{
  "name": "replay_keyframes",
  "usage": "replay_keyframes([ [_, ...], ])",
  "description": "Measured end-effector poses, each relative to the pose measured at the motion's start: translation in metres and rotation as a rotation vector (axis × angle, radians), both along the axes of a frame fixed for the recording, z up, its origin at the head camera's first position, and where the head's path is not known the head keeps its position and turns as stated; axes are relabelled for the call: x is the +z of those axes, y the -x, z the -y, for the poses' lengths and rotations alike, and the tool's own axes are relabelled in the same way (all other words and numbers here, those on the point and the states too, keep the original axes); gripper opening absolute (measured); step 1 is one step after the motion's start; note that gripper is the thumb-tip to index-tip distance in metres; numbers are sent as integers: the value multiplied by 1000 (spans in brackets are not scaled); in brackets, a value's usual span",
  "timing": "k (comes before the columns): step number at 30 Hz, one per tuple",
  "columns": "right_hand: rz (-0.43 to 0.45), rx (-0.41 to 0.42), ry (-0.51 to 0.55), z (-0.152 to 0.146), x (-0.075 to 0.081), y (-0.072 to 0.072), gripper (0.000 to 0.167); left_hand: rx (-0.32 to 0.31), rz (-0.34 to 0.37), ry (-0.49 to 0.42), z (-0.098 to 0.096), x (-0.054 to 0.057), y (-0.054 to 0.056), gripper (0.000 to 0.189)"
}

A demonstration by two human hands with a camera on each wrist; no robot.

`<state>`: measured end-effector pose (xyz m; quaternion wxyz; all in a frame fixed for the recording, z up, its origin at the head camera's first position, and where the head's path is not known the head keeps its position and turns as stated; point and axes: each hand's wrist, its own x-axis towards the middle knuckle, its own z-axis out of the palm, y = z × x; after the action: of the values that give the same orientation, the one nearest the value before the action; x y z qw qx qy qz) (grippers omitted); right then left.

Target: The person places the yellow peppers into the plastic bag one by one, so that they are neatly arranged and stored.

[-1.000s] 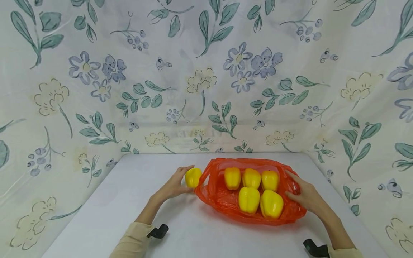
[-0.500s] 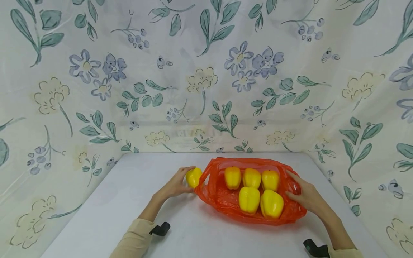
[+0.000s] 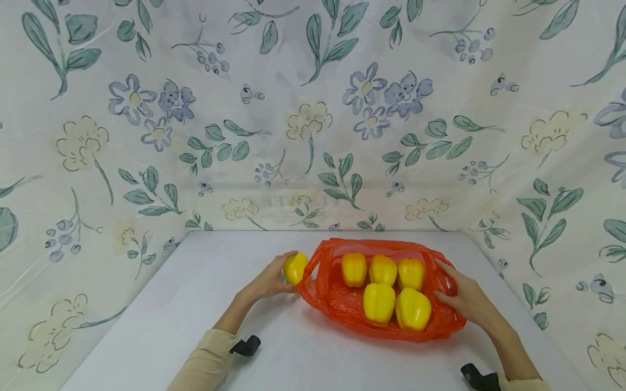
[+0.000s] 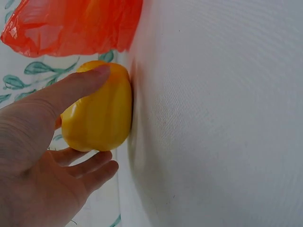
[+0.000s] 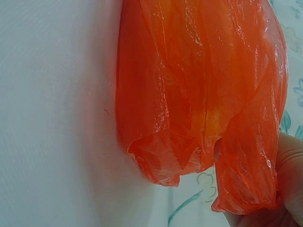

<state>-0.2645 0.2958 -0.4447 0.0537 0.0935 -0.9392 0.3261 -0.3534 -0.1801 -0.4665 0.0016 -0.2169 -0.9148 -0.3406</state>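
Note:
At the left end of the bag, my left hand (image 3: 270, 278) holds a yellow bell pepper (image 3: 295, 268) between thumb and fingers. The left wrist view shows the thumb (image 4: 90, 81) laid over the near side of this pepper, with the other fingers underneath it. A red plastic bag (image 3: 337, 317) lies on the table with its mouth spread wide, facing up. Several yellow bell peppers (image 3: 379, 302) sit inside it in two rows. My right hand (image 3: 464, 296) grips the bag's right side. In the right wrist view, thumb and fingers (image 5: 289, 158) pinch a fold of red plastic (image 5: 246, 179).
The white table (image 3: 161, 326) reaches back to a floral-patterned curtain (image 3: 313, 136), which also hangs at both sides. A dark camera mount sits at the left wrist (image 3: 246, 346) and another at the right wrist (image 3: 479, 378).
The left wrist has shifted very slightly right and forward, with the bell pepper still in hand. The right hand and the bag have kept their places.

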Motion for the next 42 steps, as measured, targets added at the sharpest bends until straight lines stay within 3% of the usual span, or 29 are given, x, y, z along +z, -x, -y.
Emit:
replay_keyframes([
  [11,5,-5,-3,0,1,-1,80,36,5,1,-4,0,0,91],
  [19,-25,7,-19,-1,-1,2,78,-7,-39,8,0,8,-3,89],
  [32,-12,14,-4,-1,0,1,79,-26,-140,-1,13,37,-4,90],
  [42,-4,9,-2,-1,-1,1,79,-75,-191,-28,8,72,-11,91],
])
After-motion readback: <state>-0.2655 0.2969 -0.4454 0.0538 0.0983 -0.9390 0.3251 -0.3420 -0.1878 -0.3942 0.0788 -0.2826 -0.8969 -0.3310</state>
